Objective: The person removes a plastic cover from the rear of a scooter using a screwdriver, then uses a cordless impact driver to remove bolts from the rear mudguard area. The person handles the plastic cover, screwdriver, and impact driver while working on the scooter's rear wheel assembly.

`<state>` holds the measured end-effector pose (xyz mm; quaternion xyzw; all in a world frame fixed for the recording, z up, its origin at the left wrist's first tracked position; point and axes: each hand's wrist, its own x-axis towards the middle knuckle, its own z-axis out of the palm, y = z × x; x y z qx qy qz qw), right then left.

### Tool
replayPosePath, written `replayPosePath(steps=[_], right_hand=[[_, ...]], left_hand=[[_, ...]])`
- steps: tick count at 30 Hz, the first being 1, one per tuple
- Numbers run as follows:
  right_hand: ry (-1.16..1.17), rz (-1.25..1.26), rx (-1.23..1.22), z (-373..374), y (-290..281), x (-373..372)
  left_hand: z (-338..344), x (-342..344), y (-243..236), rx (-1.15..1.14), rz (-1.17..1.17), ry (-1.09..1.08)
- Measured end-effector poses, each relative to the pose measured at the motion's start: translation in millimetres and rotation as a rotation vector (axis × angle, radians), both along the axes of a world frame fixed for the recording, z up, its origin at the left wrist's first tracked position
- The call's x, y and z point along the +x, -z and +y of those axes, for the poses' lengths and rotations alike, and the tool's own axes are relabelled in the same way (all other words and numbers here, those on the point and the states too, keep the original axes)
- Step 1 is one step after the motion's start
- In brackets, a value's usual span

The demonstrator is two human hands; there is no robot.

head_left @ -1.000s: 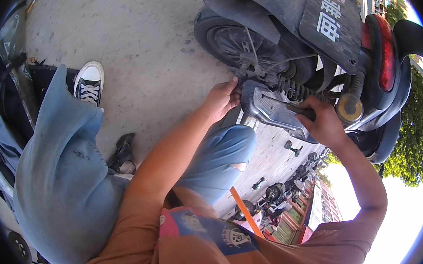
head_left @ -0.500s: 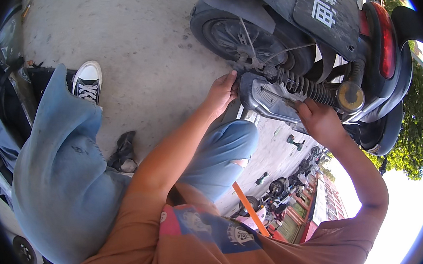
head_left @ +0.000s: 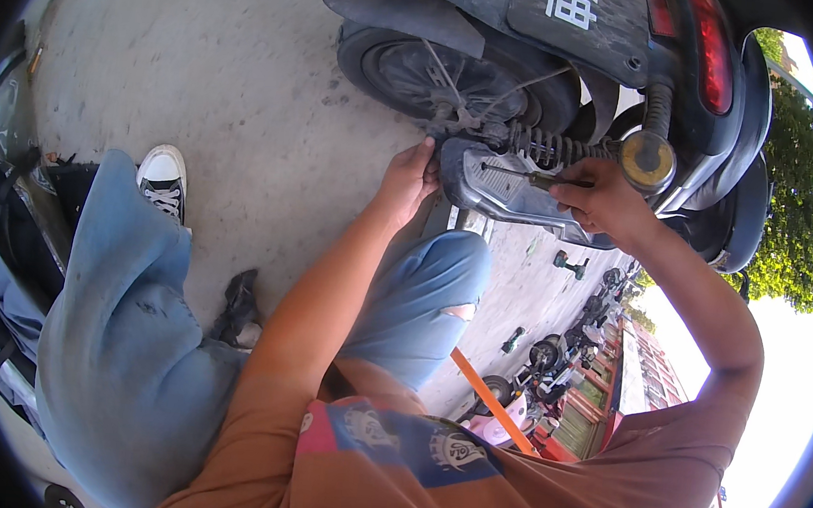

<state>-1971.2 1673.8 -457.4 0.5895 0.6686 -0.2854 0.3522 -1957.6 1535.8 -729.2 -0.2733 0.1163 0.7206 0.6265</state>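
A dark scooter with its rear wheel [head_left: 411, 75] stands at the upper right. My right hand [head_left: 607, 198] is closed round the handle of a screwdriver [head_left: 508, 171]. Its thin shaft points left across a grey ribbed cover [head_left: 497, 190], the tip near the cover's wheel-side end. Beside that end, just under the axle, my left hand [head_left: 406, 185] is closed with the thumb uppermost; what its fingers pinch is hidden. A coil-spring shock absorber [head_left: 550, 149] runs just above the cover, from the axle to a round yellowish cap [head_left: 648, 162].
Concrete ground [head_left: 229, 78] spreads at the left, with my shoe [head_left: 162, 182] on it. A black crumpled item [head_left: 238, 308] lies by my leg. Beyond my knee are a green-and-black power tool [head_left: 570, 264], an orange bar [head_left: 491, 399] and several parked bikes [head_left: 546, 356].
The screwdriver has swung to lie more level, and my right hand has turned with its fingers now showing. My view has shifted slightly; my left hand stays beside the axle.
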Motion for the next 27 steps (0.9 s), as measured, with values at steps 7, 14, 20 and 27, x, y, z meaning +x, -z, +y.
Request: replayPosePath(steps=[7, 14, 20, 27], right_hand=[[-1.357, 0.035, -0.041, 18.3, -6.6, 8.0], [-1.748, 0.039, -0.036, 13.8, -8.9, -12.0], [-1.0, 0.316, 0.074, 2.3, -2.9, 9.6], [-0.161, 0.23, 0.128, -9.4, -4.6, 9.5]], left_hand=[[-1.9, -10.0, -23.7, 0.015, -0.213, -0.057], [0.4, -3.4, -19.7, 0.007, -0.319, -0.08], [2.4, 6.6, -7.3, 0.052, -0.299, -0.082], [-3.0, 1.8, 2.8, -0.026, -0.17, 0.089]])
